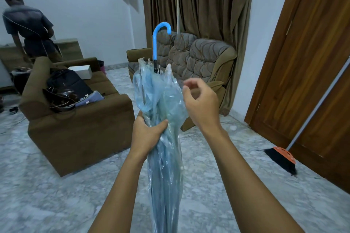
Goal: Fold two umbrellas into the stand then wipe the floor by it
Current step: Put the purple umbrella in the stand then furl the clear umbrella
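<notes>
Sofa (75,134): brown, left of frame.
Left hand (147,130): at centre, fingers and thumb wrapped round the bunched canopy.
Umbrella (162,98): translucent blue, upright at centre, hooked handle (157,43) on top.
Right hand (200,100): fingers curled at the canopy's right edge; cannot tell whether it pinches the plastic.
Broom (282,159): on the floor, lower right.

The translucent pale-blue folded umbrella (164,166) runs off the bottom edge (tip unseen); the handle of the orange-headed black-bristled broom (280,162) leaves the right edge.

sofa (75,128) left, broom (282,159) right
</notes>
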A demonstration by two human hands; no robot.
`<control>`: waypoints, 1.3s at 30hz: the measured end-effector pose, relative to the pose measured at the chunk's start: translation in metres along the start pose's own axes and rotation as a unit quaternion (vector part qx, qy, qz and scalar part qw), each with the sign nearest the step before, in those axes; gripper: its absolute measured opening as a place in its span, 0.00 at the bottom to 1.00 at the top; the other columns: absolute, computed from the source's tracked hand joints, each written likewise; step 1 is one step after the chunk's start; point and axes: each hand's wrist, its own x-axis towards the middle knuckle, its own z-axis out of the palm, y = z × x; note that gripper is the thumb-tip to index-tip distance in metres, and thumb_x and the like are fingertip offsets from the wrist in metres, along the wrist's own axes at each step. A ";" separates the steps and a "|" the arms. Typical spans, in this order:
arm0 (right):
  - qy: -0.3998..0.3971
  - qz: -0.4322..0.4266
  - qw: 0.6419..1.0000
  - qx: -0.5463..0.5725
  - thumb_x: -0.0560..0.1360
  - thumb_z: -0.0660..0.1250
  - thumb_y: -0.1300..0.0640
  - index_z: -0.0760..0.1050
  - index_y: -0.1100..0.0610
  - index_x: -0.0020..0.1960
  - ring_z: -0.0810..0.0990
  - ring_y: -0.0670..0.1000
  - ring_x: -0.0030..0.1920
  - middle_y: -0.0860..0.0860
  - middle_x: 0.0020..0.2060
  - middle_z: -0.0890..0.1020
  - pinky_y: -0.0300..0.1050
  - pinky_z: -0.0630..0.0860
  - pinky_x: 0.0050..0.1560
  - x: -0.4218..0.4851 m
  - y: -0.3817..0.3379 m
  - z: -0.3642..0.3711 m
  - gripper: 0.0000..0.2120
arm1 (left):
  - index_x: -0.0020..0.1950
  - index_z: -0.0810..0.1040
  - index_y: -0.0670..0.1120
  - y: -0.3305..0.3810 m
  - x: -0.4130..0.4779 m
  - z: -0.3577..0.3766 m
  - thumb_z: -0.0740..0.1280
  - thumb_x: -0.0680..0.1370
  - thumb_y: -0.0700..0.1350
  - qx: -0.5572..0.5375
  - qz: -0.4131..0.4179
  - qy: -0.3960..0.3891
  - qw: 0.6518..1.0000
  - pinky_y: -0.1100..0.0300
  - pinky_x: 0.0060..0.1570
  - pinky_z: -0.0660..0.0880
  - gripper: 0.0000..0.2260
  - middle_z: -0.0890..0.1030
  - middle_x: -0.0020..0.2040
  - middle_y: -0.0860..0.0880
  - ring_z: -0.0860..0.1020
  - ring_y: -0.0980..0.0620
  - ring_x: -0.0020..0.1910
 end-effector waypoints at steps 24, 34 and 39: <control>-0.338 0.137 0.918 0.156 0.78 0.69 0.54 0.82 0.63 0.46 0.68 0.43 0.32 0.45 0.30 0.73 0.35 0.67 0.37 -0.022 0.045 0.004 0.11 | 0.51 0.81 0.43 0.009 0.014 -0.027 0.74 0.72 0.41 -0.136 -0.099 0.003 0.986 0.52 0.43 0.80 0.10 0.85 0.47 0.42 0.84 0.45 0.43; -0.209 0.326 0.882 0.270 0.81 0.66 0.51 0.80 0.55 0.48 0.85 0.48 0.44 0.49 0.45 0.86 0.51 0.82 0.46 -0.036 0.049 0.035 0.08 | 0.61 0.70 0.48 0.006 0.015 -0.016 0.72 0.75 0.40 -0.197 -0.037 0.001 0.980 0.52 0.46 0.81 0.18 0.82 0.52 0.47 0.84 0.49 0.46; -0.158 0.320 0.875 0.327 0.81 0.65 0.54 0.77 0.64 0.59 0.85 0.52 0.41 0.59 0.50 0.85 0.46 0.81 0.34 -0.035 0.036 0.035 0.14 | 0.59 0.71 0.50 -0.008 0.016 -0.013 0.73 0.74 0.52 -0.041 0.035 0.061 0.997 0.59 0.49 0.78 0.18 0.80 0.54 0.52 0.81 0.56 0.52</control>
